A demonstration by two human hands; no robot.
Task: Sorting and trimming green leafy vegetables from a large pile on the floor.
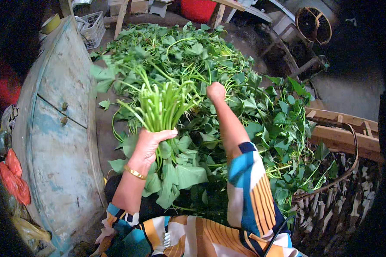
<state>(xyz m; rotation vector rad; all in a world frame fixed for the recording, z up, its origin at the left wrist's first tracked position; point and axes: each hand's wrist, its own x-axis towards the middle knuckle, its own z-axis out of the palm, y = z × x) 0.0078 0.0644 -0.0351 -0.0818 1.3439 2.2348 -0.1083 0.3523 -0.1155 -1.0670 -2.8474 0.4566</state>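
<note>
My left hand [146, 144] is wrapped round a thick bunch of leafy green stems [162, 105]. The pale stem ends fan out above the fist, and broad heart-shaped leaves hang below it. Farther right, my right hand [215, 92] is closed at the pile of leafy vines [248, 100], which look like sweet potato vines. A thin green stem [209, 76] runs into its fingers from the far side. The fingertips of this hand are mostly hidden behind its back.
A worn bluish cabinet [60, 141] stands along the left, with red plastic bags [15, 175] beyond it. A white crate [92, 31] and a red container [197, 9] are at the back. To the right are a wooden ladder-like frame [347, 137], a curved handle [357, 150] and a round basket [313, 25].
</note>
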